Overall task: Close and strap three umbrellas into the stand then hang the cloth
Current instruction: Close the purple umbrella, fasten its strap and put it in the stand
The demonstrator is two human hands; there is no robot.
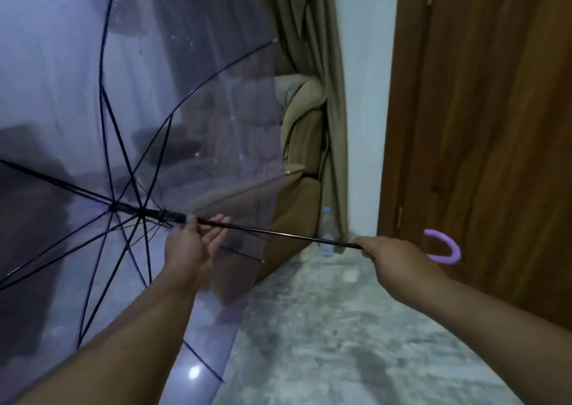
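Observation:
An open umbrella (148,101) with a see-through purple canopy and dark ribs fills the left half of the view, lying sideways. Its black shaft (278,234) runs right to a curved purple handle (445,248). My right hand (393,257) grips the shaft just before the handle. My left hand (193,240) is at the black runner (168,216) near the hub, thumb and forefinger on it, the other fingers spread below the shaft. No stand, other umbrellas or cloth show.
A brown sofa (301,206) with draped fabric stands behind the canopy, tan curtains (325,64) above it. A plastic water bottle (327,231) stands on the grey marbled floor (325,327) by the white wall. A wooden door (495,126) is on the right.

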